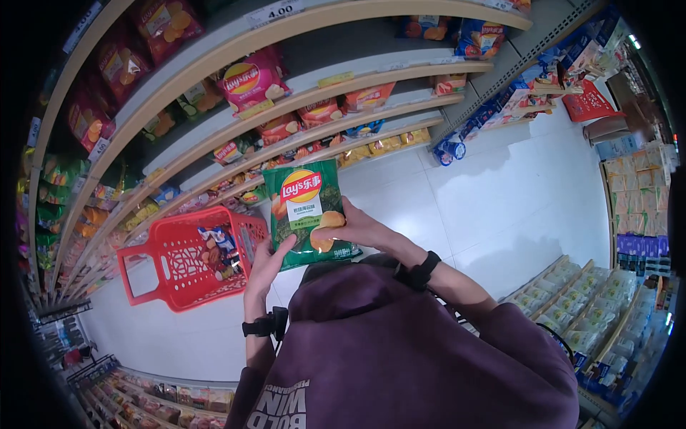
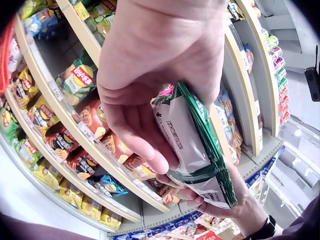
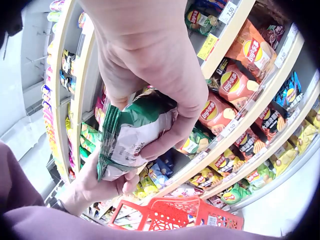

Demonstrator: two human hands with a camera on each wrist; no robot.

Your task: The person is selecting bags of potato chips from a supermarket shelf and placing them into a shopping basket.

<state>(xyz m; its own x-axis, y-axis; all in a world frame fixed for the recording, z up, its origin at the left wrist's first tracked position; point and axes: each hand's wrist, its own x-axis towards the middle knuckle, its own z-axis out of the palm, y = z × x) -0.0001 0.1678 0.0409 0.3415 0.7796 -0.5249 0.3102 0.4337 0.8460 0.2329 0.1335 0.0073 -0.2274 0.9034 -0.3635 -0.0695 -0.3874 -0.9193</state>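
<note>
Both hands hold a green Lay's potato chip bag in front of the body, its printed front facing up in the head view. The left hand grips the lower left part, thumb on the front. On the right edge the right hand has its thumb across the printed chips. Fingers of the left hand curl under the bag's white back panel in the left wrist view. In the right wrist view, the right hand wraps its fingers round the other side of the bag.
A red shopping basket with a few packaged items inside stands left of the hands. Curved shelves full of chip bags run along the front and left. White floor tiles stretch to the right, beside racks of packaged goods.
</note>
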